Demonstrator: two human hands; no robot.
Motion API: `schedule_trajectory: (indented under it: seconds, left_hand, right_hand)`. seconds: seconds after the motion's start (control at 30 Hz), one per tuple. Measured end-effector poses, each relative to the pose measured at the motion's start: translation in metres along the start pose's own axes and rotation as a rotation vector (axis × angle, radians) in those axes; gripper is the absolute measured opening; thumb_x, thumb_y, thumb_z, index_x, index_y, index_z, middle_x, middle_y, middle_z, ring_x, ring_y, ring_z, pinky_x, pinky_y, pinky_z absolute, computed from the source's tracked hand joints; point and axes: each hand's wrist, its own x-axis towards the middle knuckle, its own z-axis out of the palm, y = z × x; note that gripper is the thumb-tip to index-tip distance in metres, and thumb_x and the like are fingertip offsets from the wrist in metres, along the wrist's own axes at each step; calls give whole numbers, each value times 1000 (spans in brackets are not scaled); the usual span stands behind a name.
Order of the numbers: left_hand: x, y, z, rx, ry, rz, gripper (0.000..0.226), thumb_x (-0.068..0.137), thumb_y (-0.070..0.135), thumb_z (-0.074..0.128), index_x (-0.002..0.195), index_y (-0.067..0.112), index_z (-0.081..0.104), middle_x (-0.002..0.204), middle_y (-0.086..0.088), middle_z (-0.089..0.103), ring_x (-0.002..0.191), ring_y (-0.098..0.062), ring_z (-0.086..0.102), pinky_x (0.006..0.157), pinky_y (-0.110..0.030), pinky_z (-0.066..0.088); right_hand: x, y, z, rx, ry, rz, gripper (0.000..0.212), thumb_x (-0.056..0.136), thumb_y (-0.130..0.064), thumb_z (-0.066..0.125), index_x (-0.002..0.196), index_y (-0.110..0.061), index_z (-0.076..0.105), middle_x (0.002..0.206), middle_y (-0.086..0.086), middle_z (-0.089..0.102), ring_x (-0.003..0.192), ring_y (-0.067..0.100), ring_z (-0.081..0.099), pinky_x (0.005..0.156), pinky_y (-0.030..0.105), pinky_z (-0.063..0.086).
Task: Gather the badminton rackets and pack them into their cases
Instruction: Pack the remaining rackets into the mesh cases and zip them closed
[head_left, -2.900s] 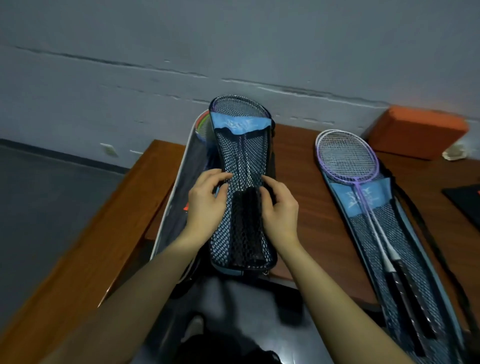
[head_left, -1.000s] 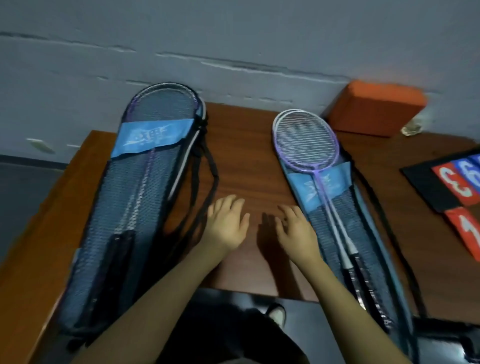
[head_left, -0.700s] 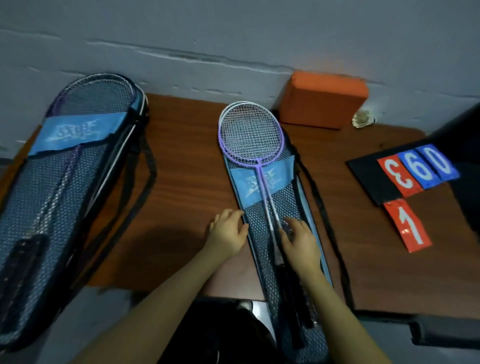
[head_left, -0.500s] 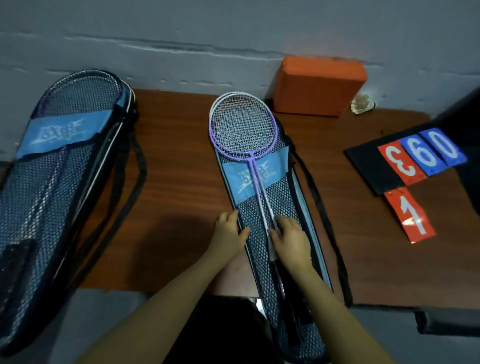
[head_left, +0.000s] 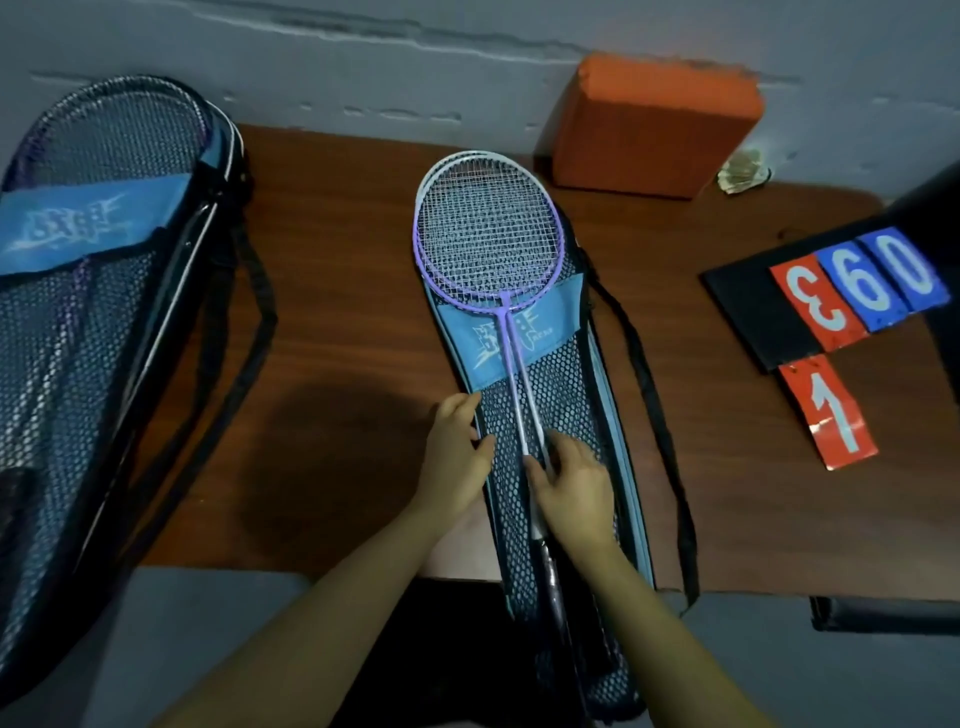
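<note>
Wooden table (head_left: 332, 322); left hand (head_left: 454, 460) flat on mesh case (head_left: 566, 395), right hand (head_left: 574, 488) pinching racket shafts (head_left: 519, 384).

Two purple rackets (head_left: 488, 234) lie on top of the mesh case (head_left: 561, 415) under my right hand (head_left: 571, 488). Another case (head_left: 93, 291), already full, lies far off past my left hand (head_left: 454, 457).

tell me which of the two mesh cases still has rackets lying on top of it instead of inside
The middle case, under both hands. Its purple and white rackets lie on top of the mesh, heads bare. The left case already holds its rackets behind the mesh.
</note>
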Motion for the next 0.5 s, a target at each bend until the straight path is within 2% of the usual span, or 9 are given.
schedule_trajectory:
  seconds: [0.13, 0.3, 0.4, 0.47, 0.5]
  left_hand:
    - [4, -6, -1, 14, -36, -6, 56, 86, 6, 60, 137, 11, 40, 134, -2, 39, 94, -15, 57, 94, -25, 43]
    - [1, -11, -9, -18, 22, 9, 53, 85, 3, 59, 135, 13, 43, 132, -3, 41, 81, -13, 57, 82, -17, 39]
    - [2, -15, -18, -12, 47, 23, 52, 85, 4, 60, 134, 11, 45, 133, -4, 43, 78, -12, 55, 79, -12, 35]
    - [4, -16, -23, -16, 30, 27, 52, 86, 5, 60, 135, 12, 44, 134, -3, 42, 79, -11, 54, 78, -10, 35]
    - [5, -15, -24, -19, 22, 35, 52, 85, 6, 60, 135, 13, 45, 134, -3, 42, 78, -10, 54, 78, -10, 35]
  right_hand:
    - [16, -12, 0, -99, -43, 3, 57, 83, -42, 65, 129, -10, 52, 120, 8, 61, 110, 28, 57, 93, 43, 43]
    - [21, -18, -4, 40, -83, 93, 43, 84, -26, 65, 123, -10, 57, 111, 8, 62, 98, 28, 60, 78, 36, 49]
    - [19, -16, -9, 237, -67, 161, 22, 84, -10, 63, 105, -5, 65, 93, 3, 66, 86, 22, 62, 74, 27, 46]
    - [19, -18, -12, 382, -92, 243, 4, 83, -4, 65, 85, -5, 67, 76, 0, 63, 71, 17, 58, 70, 27, 45]
    - [20, -19, -14, 458, -120, 288, 12, 82, -2, 65, 72, -8, 64, 64, -2, 58, 60, 14, 53, 63, 27, 43]
